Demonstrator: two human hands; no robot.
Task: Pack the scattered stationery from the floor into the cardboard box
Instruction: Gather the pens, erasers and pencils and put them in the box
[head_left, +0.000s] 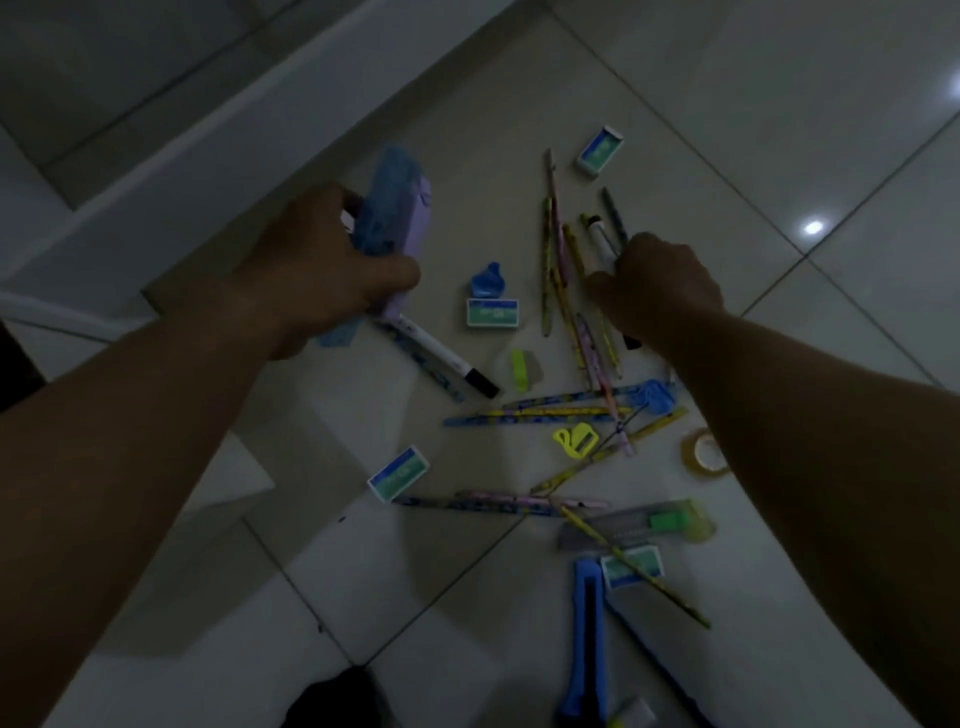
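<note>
My left hand (322, 265) grips a bundle of stationery (397, 208): a blue ruler and a lilac case, with a white marker (441, 353) sticking out below. My right hand (660, 280) is curled over several patterned pencils (566, 291) and a white marker (597, 236) on the floor; what it holds is hidden. Scattered on the tiles lie boxed erasers (492, 313), (600, 150), (398, 474), a yellow sharpener (575, 440), a blue cutter (589, 639) and a tape roll (704, 451). No cardboard box is in view.
A white raised ledge (208, 140) runs along the upper left. A blue sharpener (487, 278), a green eraser (521, 370) and a grey-green cutter (644, 525) lie among the pencils. A dark shape (332, 699) sits at the bottom edge.
</note>
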